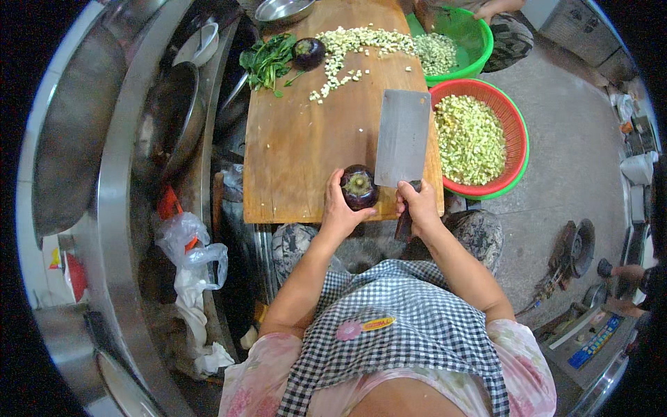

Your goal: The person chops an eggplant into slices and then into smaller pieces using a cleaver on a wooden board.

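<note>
My left hand holds a round dark purple eggplant, stem end up, near the front edge of a wooden cutting board. Just to its right, my right hand grips the handle of a Chinese cleaver, whose broad blade points away from me with its flat side showing. Towards the board's far end lie diced pale vegetable pieces, a second dark eggplant and a bunch of leafy greens.
Right of the board stands a red basket of diced vegetable inside a green one. Beyond it, another person's hand touches a green basket holding more dice. A metal bowl sits at the far left; a wok and plastic bag are left.
</note>
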Available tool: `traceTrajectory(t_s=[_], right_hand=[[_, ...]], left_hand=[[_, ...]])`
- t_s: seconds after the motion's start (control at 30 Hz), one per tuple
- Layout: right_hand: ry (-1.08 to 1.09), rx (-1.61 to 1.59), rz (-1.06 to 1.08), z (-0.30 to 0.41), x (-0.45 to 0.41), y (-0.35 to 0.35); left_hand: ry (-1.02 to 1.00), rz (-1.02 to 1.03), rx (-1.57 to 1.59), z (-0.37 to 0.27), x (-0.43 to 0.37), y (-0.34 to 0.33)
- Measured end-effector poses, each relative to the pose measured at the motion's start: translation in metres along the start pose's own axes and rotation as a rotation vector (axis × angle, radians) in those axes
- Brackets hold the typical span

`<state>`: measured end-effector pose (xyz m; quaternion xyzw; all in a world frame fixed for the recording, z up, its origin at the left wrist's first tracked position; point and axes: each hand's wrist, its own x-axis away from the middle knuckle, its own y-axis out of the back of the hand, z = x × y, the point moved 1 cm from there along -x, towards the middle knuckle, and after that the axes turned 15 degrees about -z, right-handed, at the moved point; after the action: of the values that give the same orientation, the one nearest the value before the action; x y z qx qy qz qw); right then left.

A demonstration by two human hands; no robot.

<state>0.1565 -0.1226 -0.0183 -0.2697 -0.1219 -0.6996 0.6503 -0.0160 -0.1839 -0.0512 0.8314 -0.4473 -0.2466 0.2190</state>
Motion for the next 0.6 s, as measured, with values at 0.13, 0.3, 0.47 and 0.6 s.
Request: traceTrajectory(t_s=[0.13,0.3,0.47,0.6], right_hand=[[-0.068,-0.028,0.042,-0.003,-0.006,-0.004],[-0.103,-0.066,0.065,-0.004,-0.013,-0.007],[-0.14,-0.064,0.019,-0.002,-0.012,-0.008],[-0.144,-0.067,0.006,-0.001,-0.012,-0.01]], left_hand=[[0.006,0.03,0.054,0.003,0.0,0.0],[0.036,0.046,0.067,0.005,0.002,-0.002],[0.035,0.038,0.101,0.007,0.001,-0.002],[-0.035,0.031,0.084,0.006,0.0,-0.001]])
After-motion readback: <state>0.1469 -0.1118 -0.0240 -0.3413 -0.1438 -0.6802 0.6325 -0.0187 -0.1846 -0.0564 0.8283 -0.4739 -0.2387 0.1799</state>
